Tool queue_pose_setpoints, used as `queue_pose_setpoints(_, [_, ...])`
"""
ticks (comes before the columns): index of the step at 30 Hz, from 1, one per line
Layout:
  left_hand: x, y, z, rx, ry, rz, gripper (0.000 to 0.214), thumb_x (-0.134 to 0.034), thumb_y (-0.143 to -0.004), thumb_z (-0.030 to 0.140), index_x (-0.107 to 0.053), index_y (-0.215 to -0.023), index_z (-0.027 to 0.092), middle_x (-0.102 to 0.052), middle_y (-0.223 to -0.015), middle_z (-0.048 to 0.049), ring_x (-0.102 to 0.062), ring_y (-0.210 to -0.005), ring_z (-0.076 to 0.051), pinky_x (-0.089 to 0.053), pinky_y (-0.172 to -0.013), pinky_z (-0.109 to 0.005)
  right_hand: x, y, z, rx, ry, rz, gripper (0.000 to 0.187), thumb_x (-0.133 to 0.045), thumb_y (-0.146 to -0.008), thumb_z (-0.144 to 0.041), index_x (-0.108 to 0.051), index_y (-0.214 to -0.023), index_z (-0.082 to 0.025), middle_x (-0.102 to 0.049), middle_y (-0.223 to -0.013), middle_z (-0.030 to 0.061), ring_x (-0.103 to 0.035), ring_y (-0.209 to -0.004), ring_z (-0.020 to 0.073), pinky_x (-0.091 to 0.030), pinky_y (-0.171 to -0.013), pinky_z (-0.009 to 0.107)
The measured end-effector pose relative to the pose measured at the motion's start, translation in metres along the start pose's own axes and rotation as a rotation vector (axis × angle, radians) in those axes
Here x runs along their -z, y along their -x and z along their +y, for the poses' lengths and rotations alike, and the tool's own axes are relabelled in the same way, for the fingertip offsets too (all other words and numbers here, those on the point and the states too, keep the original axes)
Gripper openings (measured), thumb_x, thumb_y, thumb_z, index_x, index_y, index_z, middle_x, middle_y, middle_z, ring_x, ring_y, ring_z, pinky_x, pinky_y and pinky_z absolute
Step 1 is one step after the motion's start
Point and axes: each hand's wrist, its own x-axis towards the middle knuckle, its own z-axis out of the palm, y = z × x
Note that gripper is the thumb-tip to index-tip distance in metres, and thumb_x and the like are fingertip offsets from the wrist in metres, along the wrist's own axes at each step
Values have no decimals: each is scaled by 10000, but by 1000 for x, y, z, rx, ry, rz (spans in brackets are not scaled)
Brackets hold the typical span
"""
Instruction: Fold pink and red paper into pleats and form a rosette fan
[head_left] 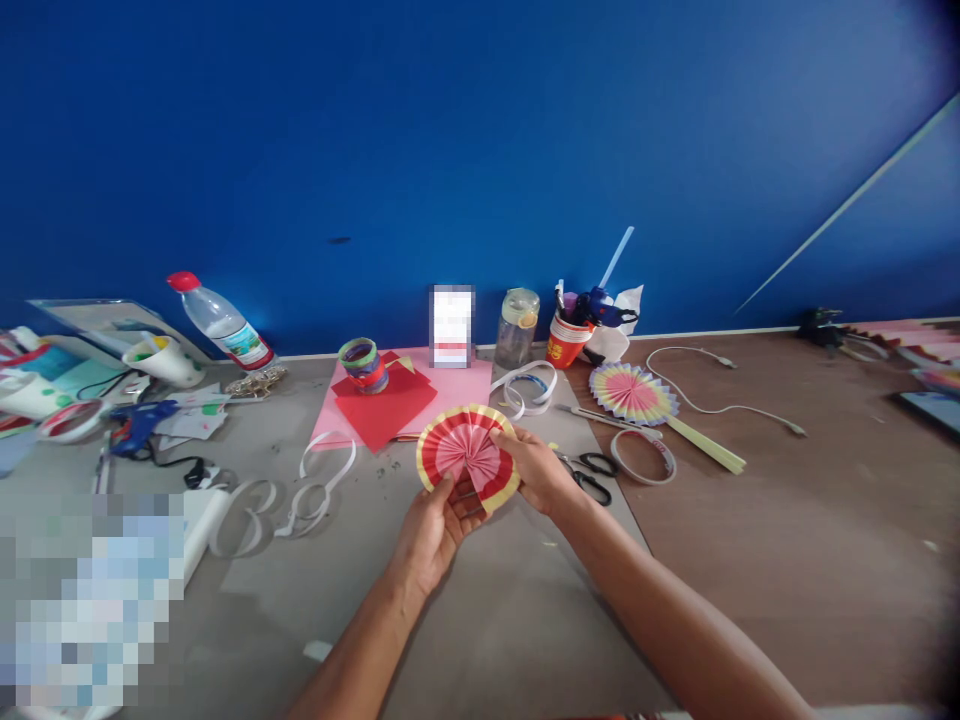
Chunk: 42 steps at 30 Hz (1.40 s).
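Between my two hands is a pleated paper fan [466,440], spread nearly into a full circle, with a pink middle, a red band and a yellow rim. A wedge-shaped gap shows at its lower edge. My left hand [435,525] grips it from below, thumb on the pleats near the gap and fingers behind. My right hand [536,470] pinches its right edge between thumb and fingers. Black-handled scissors [592,478] lie just right of my right hand. Beyond the fan, red paper sheets [382,405] rest on pink paper [330,410].
A finished-looking fan with a stick [634,392], a tape roll [643,457] and a white cable [697,405] lie at right. White strips [315,490] curl at left. Along the blue wall stand a bottle [225,325], a jar [517,330] and a red cup [568,342].
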Motion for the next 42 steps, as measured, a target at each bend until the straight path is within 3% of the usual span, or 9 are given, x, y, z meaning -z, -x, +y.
queue_pose_setpoints(3, [4, -2, 4, -172, -100, 63, 295, -702, -731, 298, -611, -971, 154, -711, -922, -77, -689, -837, -209, -544, -767, -350, 2, 1, -2, 59, 93, -25, 280, -660, -691, -416, -615, -829, -176, -656, -658, 21, -625, -634, 200, -477, -566, 293])
queue_pose_setpoints(8, [23, -7, 20, -789, -529, 352, 498, -668, -754, 338, -517, -1218, 241, -595, -1226, -80, -545, -1165, -216, -426, -993, -369, 10, 4, -5, 169, 467, -90, 287, -587, -768, -443, -574, -703, -165, -564, -589, -28, -525, -557, 126, -413, -549, 241])
queue_pose_setpoints(10, [29, -6, 25, -889, -759, 326, 447, -632, -794, 331, -542, -1220, 231, -566, -1284, -88, -486, -1237, -224, -345, -1068, -373, 13, 6, -5, 145, 576, -162, 294, -585, -780, -425, -549, -661, -158, -534, -573, -38, -481, -522, 101, -375, -518, 221])
queue_pose_setpoints(14, [30, -6, 24, -797, -921, 146, 294, -589, -829, 348, -648, -1077, 202, -665, -1124, -90, -598, -1074, -234, -439, -957, -347, 13, 11, -8, 112, 630, -326, 251, -595, -788, -394, -615, -778, -144, -585, -662, -22, -511, -579, 107, -395, -557, 217])
queue_pose_setpoints(17, [26, -5, 21, -698, -858, 137, 240, -612, -810, 366, -691, -950, 188, -711, -923, -70, -651, -847, -208, -495, -785, -292, 11, 14, -13, 148, 651, -387, 260, -597, -800, -365, -664, -935, -153, -638, -802, 5, -560, -696, 133, -429, -644, 232])
queue_pose_setpoints(20, [20, -2, 21, -637, -789, 125, 204, -650, -779, 351, -707, -881, 184, -713, -831, -47, -642, -754, -184, -485, -711, -251, 10, 14, -15, 174, 658, -384, 304, -624, -785, -361, -680, -1018, -173, -657, -856, 13, -571, -752, 148, -434, -689, 240])
queue_pose_setpoints(26, [13, 1, 20, -595, -759, 124, 156, -680, -737, 324, -693, -773, 172, -670, -701, -12, -584, -656, -151, -443, -615, -209, 2, 14, -11, 159, 680, -269, 236, -613, -765, -341, -725, -845, -148, -619, -668, -7, -519, -626, 123, -404, -593, 224])
queue_pose_setpoints(42, [19, -8, 12, -606, -816, 187, 145, -639, -738, 297, -637, -668, 170, -591, -596, 15, -499, -578, -120, -398, -566, -202, -6, 16, -8, 205, 716, -237, 138, -538, -720, -203, -663, -687, -153, -583, -631, -15, -493, -618, 119, -376, -578, 220])
